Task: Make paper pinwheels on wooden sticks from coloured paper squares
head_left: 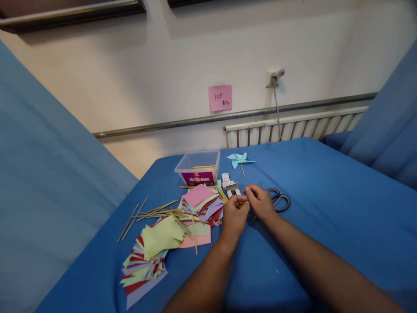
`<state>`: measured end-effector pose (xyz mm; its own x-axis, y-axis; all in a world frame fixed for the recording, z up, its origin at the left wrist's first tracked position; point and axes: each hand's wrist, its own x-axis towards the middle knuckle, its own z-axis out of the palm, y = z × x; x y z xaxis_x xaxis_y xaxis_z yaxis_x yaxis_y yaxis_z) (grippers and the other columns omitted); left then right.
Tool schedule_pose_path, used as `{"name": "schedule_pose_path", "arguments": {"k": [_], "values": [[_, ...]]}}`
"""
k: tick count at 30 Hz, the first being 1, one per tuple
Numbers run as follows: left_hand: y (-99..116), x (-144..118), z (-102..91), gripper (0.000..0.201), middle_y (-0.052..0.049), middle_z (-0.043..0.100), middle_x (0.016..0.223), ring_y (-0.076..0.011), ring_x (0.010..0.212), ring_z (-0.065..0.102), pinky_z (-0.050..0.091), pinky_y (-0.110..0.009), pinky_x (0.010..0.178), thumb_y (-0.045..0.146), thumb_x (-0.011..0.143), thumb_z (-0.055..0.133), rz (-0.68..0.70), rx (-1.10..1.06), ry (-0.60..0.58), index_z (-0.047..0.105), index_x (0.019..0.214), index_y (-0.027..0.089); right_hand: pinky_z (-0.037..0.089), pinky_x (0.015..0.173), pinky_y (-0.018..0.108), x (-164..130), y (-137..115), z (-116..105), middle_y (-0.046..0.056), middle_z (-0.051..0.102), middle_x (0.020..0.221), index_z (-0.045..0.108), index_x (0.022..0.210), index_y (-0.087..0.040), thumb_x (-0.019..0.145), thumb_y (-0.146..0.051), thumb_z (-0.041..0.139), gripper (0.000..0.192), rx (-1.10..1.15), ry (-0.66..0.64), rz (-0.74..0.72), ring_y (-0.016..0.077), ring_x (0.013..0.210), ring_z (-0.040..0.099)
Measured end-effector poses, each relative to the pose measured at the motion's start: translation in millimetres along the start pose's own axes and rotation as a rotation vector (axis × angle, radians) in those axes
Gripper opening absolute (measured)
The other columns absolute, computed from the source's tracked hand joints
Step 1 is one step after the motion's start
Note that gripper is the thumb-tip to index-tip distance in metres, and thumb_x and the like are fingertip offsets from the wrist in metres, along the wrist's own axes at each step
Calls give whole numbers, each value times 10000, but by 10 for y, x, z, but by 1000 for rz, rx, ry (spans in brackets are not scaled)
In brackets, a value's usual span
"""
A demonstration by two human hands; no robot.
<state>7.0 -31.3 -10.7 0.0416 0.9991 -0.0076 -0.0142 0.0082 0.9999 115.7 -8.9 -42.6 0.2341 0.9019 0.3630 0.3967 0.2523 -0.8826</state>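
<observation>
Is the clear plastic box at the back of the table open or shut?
Open. The clear plastic box has no lid on top, and a few wooden sticks show inside it over the rim.

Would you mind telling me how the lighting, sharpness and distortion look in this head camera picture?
Head view: light is soft and even, with no glare on the blue table; only faint shadows lie under the left hand and right hand; the wall rail bows, showing wide-angle distortion; the writing on the pink note is too soft to read.
</observation>
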Motion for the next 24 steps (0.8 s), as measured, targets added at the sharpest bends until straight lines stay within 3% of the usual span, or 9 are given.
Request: {"name": "schedule_pose_path", "arguments": {"k": [2,6,11,14,16,19,20,21,24], "values": [[23,10,-84,96,-19,633,635,-125,550,552,412,-238,559,204,648,653,-3,76,3,644,733,160,394,623,240,22,64,-52,15,628,681,637,714,-180,863,-390,455,315,-55,-12,-37,147,646,553],[72,-6,-395,109,-27,653,667,-154,597,581,397,-250,577,270,673,657,84,374,169,642,722,173,361,561,234,76,118,-110,-6,575,578,619,686,-181,861,-400,449,327,-60,-20,-19,135,560,501],[157,-134,-633,172,-23,639,589,-172,562,574,340,-268,555,317,741,604,104,788,172,596,621,193,375,549,217,93,124,-44,-8,623,632,606,730,-195,861,-383,442,282,-2,-93,-14,130,572,538],[263,-146,-726,163,-43,687,707,-195,659,612,362,-282,606,326,798,546,145,944,281,641,753,202,383,544,217,62,131,-22,-9,631,639,601,723,-204,849,-382,460,259,29,-140,-13,134,575,549],[342,-70,-835,202,-81,711,909,-233,818,629,385,-303,690,326,808,539,193,1075,361,667,911,207,389,542,221,35,129,-27,-7,633,644,602,725,-208,847,-390,460,261,45,-160,-10,136,568,547],[425,142,-1045,354,-138,630,1201,-269,1097,554,359,-321,883,285,791,570,277,1179,292,628,1127,188,396,545,225,-1,105,-41,-8,628,642,599,718,-210,846,-397,463,264,67,-187,-13,138,566,548],[438,217,-1112,371,-148,623,1210,-275,1107,547,355,-323,891,276,767,600,232,1176,255,631,1126,184,397,546,226,-11,95,-43,-10,624,637,597,712,-210,845,-397,464,266,75,-195,-16,138,566,549],[444,283,-1172,386,-154,631,1190,-279,1088,555,360,-320,877,276,733,640,164,1154,219,641,1108,183,397,546,226,-20,84,-43,-11,619,630,593,705,-209,845,-398,465,269,83,-203,-17,138,563,548],[436,396,-1291,263,-129,710,859,-268,814,624,390,-307,727,282,606,743,72,1114,197,701,842,175,394,539,228,-39,65,-27,-11,615,624,589,697,-205,845,-396,464,272,104,-224,-12,138,553,545]]}}
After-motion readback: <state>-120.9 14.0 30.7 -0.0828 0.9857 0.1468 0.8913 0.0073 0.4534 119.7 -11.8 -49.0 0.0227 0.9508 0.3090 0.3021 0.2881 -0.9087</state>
